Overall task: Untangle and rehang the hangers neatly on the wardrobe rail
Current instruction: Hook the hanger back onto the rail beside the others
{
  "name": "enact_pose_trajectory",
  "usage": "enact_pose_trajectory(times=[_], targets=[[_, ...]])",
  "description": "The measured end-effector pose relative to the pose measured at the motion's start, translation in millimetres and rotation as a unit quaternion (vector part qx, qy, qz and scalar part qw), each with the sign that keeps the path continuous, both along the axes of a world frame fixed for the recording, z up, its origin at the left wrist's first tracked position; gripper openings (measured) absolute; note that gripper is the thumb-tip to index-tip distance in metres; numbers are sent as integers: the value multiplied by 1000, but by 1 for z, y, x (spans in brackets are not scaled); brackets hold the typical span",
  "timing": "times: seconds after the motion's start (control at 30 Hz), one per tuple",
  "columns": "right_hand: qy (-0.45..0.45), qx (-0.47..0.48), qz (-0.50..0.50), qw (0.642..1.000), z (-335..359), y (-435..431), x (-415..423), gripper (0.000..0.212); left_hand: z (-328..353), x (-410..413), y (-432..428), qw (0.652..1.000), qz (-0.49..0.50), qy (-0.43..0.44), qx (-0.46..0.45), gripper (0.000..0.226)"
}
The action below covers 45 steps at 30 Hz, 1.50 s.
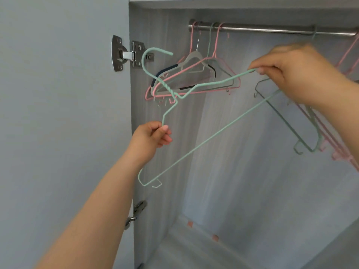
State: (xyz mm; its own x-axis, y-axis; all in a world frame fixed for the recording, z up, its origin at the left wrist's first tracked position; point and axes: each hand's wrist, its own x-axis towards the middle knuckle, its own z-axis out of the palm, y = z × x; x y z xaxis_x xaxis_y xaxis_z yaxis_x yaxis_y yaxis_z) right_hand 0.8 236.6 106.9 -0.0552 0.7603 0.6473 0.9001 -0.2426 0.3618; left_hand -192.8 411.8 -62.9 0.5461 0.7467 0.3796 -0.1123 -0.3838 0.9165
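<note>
Head view looked into an open grey wood-grain wardrobe (242,152), where a person held a mint-green wire hanger (213,136) in front of the interior and below the metal rail (272,29), hooked on nothing. The hanger lay tilted, its hook pointing up and left toward the upper steel door hinge (127,54). The left hand (153,135) gripped the lower shoulder wire, fingers curled and clamped on it with the thumb on top. The right hand (291,74) pinched the upper shoulder wire between thumb and forefinger, its other fingers bent; it was slightly blurred.

At the rail's left end hung a tangled bunch of pink wire hangers and a pale plastic hanger with dark strips (191,59), their frames overlapping. Further right, partly behind the right hand, a second bunch of grey-green and pink wire hangers (291,128) hung slanted. A lower hinge (136,212) showed on the wardrobe's side, beside the pale door (58,94).
</note>
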Motion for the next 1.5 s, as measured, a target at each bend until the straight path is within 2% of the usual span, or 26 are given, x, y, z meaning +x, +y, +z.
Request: enact_pose_trajectory(times=[0.07,0.17,0.3,0.4,0.47,0.53,0.63,0.7,0.73,0.9,1.1,1.2,1.33,1.43,1.5], targets=[[-30,-11,-4,999,-1,9,9,50,3,-12,-10,999,-20,-6,-32,25],[-59,-11,-26,998,-13,24,12,33,13,-39,-27,998,-13,-36,-52,20],[-4,1,-19,1000,-31,48,1,24,27,-68,-45,998,28,-45,-38,18],[71,-18,-5,997,-54,69,-9,35,33,-73,-52,998,19,-35,-53,22],[152,28,17,988,-75,76,-28,37,33,-66,-52,998,20,-22,-64,23],[260,77,59,961,-97,75,-57,38,31,-52,-52,997,17,-20,-79,24],[417,27,102,903,-117,69,-97,58,28,-25,-57,997,-3,-5,-73,27],[469,2,84,879,-123,69,-103,69,26,-9,-62,998,-19,13,-51,30],[481,9,64,875,-122,70,-99,67,26,-2,-64,999,-25,20,-43,30],[472,94,-1,877,-112,77,-48,24,28,27,-74,996,-56,70,2,37],[465,137,-23,874,-95,90,-5,28,34,26,-85,990,-81,89,69,56],[459,170,-44,871,-70,98,18,30,28,22,-84,992,-86,45,76,46],[483,233,-68,841,-32,112,44,31,21,29,-74,994,-79,-11,78,32],[506,267,-78,817,-11,124,62,29,21,43,-67,987,-80,-7,139,32],[498,267,-100,819,-3,130,76,21,22,59,-61,980,-81,-4,184,35]])
